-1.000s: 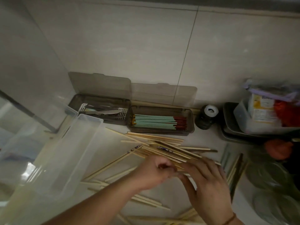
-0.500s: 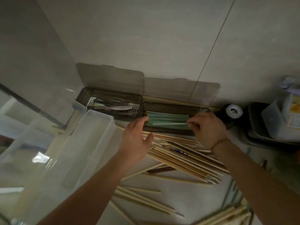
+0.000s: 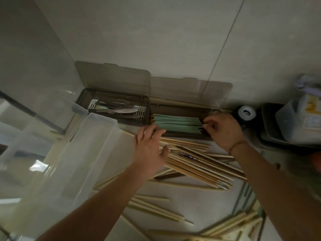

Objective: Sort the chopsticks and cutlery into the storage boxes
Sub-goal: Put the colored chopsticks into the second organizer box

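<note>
- Storage box, R [image 3: 182, 108]: dark translucent, lid up against wall. Holds green chopsticks [image 3: 177, 121] in one bundle, lying lengthwise, dark red ends to the right.
- Storage box, L [image 3: 83, 100]: same type, lid up, touching the R box end to end. Holds metal cutlery [image 3: 119, 110] on a perforated white insert.
- Right hand [image 3: 224, 131]: over R end of the R box, fingers curled, tips pinching the red ends of the green chopsticks.
- Left hand [image 3: 149, 152]: fingers straight and spread, holding nothing; fingertips at front rim of the R box by the L end of the green bundle. Contact w/ bundle: can't tell.
- Wooden chopsticks [image 3: 199, 164]: loose pile on counter just in front of the boxes, partly under left hand; more scattered nearer the camera.
- Clear plastic bin [image 3: 73, 162]: large, to the L of the pile, near the L box.
- Dark jar w/ white cap [image 3: 245, 113]: just R of the R box.
- Plastic container w/ label [image 3: 302, 122]: far R, blurred.
</note>
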Available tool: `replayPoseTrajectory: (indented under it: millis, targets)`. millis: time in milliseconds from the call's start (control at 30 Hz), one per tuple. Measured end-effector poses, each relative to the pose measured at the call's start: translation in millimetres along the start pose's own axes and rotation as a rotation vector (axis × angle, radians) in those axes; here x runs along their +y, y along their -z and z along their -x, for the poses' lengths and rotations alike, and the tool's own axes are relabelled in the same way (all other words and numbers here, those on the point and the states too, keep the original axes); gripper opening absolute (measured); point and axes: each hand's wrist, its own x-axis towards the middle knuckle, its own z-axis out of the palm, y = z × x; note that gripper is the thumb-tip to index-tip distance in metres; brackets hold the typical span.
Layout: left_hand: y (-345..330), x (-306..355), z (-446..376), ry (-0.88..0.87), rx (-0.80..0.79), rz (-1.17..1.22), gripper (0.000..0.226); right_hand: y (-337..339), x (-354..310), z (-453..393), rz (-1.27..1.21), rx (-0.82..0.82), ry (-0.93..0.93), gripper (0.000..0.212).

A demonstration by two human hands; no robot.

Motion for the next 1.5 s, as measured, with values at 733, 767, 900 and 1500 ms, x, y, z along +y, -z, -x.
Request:
replayPoseTrajectory:
  millis: [733,767,900,1500]
  targets:
    - [-54,103,98,-0.38,-0.383,0.029,0.048,-12,37,180,0.22,-0.205,-0.839,0.033]
    - [-53,105,98,-0.365,-0.419,0.043,0.049,-11,36,180,0.197,-0.181,-0.849,0.034]
    - [-48,117,96,-0.281,-0.502,0.185,0.038,-8,28,182,0.234,-0.161,-0.853,0.036]
    - [-65,108,116,-0.352,-0.584,0.098,0.034,-6,29,168,-0.087,-0.201,-0.897,0.039]
